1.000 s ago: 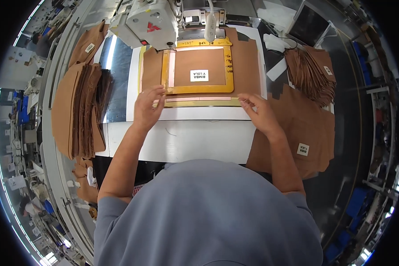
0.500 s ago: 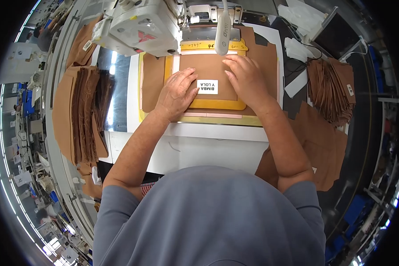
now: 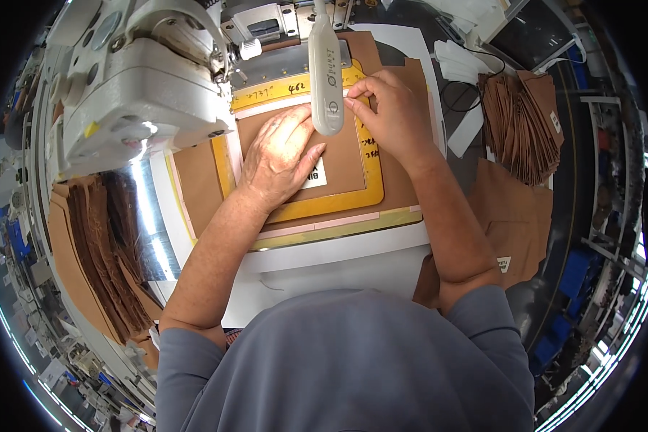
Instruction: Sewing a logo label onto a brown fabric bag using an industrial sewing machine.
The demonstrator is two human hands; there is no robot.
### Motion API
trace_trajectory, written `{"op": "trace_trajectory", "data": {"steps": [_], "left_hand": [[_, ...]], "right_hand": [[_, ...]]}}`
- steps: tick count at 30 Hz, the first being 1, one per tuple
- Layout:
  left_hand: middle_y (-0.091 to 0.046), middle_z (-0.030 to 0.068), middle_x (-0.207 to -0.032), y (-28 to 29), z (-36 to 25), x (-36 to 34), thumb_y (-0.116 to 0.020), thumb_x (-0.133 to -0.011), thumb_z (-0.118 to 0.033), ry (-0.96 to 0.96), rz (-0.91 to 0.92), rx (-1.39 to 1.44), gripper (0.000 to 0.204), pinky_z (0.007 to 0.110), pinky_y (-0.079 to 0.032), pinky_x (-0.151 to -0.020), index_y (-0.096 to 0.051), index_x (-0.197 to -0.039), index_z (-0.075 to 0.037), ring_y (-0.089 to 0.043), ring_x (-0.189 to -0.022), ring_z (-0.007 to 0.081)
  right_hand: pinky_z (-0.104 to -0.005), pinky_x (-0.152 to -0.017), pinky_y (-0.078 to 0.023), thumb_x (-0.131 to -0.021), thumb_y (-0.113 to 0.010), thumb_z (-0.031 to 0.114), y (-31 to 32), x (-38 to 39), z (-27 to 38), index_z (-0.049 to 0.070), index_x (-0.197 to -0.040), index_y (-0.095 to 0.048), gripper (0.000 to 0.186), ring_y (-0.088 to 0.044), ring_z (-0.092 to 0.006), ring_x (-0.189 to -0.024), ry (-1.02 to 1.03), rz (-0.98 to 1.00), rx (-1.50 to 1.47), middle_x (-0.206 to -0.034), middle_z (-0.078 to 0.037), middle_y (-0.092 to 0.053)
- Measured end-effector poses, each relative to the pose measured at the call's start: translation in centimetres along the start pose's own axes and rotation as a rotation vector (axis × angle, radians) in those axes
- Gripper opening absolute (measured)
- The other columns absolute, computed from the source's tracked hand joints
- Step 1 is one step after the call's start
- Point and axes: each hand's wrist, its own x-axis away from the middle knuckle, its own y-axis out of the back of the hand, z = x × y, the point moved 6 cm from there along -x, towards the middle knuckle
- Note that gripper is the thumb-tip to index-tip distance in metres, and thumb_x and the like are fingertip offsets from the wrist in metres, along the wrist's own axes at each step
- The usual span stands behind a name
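My left hand [image 3: 277, 158] lies flat on a brown panel [image 3: 338, 158] inside a yellow frame [image 3: 371, 187]. Its fingers stretch forward, and its thumb rests across a white printed label [image 3: 315, 178], hiding part of it. At the frame's far right corner, my right hand [image 3: 396, 119] is closed in a pinch, thumb against forefinger. The pinch meets the right end of a white strip [image 3: 259, 108] that runs along the panel's far edge and down its left side. What sits between those fingertips is too small to make out.
A white sewing machine head [image 3: 151, 86] stands close on the left. A white lamp [image 3: 327, 79] hangs over the frame. Stacked brown pieces [image 3: 86, 245] lie at left, and a fanned brown pile [image 3: 522, 122] at right. More brown panels [image 3: 515, 216] lie near my right forearm.
My right hand has gone from resting with fingers apart to a pinch at the frame's far right corner. The left hand now covers part of the label. The whole view has shifted and turned.
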Motion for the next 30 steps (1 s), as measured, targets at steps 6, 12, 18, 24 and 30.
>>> {"op": "trace_trajectory", "data": {"steps": [6,12,18,24,30], "left_hand": [[-0.066,0.0155,-0.116,-1.5,1.3,-2.2,-0.078,-0.088,-0.014,0.037,-0.054,-0.027,0.042,0.046,-0.052,-0.094,-0.068,-0.128,-0.010,-0.064,-0.106,0.0361],[-0.062,0.0093,-0.098,-2.7,2.1,-4.7,-0.074,-0.092,-0.009,0.131,-0.100,0.193,0.018,0.038,-0.050,-0.086,-0.075,-0.110,-0.008,-0.059,-0.097,0.0262],[-0.060,0.0076,-0.089,-3.6,2.2,-5.1,-0.075,-0.090,-0.005,0.195,-0.115,0.175,0.005,0.036,-0.051,-0.076,-0.072,-0.094,-0.003,-0.060,-0.084,0.0219],[-0.059,0.0073,-0.087,-3.5,2.1,-5.2,-0.078,-0.086,-0.005,0.230,-0.137,0.089,0.008,0.034,-0.050,-0.073,-0.070,-0.089,-0.003,-0.059,-0.083,0.0202],[-0.058,0.0058,-0.084,-3.8,1.8,-5.0,-0.082,-0.082,-0.008,0.281,-0.155,0.078,0.011,0.032,-0.048,-0.072,-0.071,-0.083,-0.006,-0.058,-0.081,0.0196]], "right_hand": [[-0.0351,-0.075,-0.052,-0.092,-0.075,0.019,-0.1,0.2,-0.4,0.005,-0.096,-0.075,0.014,-0.065,-0.0224,-0.078,-0.113,0.081,0.017,-0.095,-0.008,-0.066],[-0.0432,-0.073,-0.054,-0.089,-0.073,0.015,-0.3,0.4,-0.6,0.005,-0.089,-0.075,0.010,-0.068,-0.0313,-0.079,-0.096,0.020,-0.070,-0.088,-0.012,-0.067],[-0.0462,-0.080,-0.049,-0.091,-0.072,0.020,-0.9,0.6,-1.2,0.007,-0.090,-0.076,0.014,-0.067,-0.0300,-0.085,-0.108,0.036,-0.081,-0.088,-0.009,-0.067],[-0.0445,-0.078,-0.047,-0.086,-0.075,0.019,-1.1,0.6,-1.3,0.009,-0.084,-0.074,0.010,-0.066,-0.0278,-0.083,-0.128,-0.006,-0.057,-0.086,-0.006,-0.066],[-0.0427,-0.078,-0.047,-0.078,-0.078,0.014,-0.9,0.7,-1.1,0.010,-0.080,-0.066,0.013,-0.065,-0.0266,-0.083,-0.147,-0.043,-0.039,-0.084,-0.003,-0.064]]}}
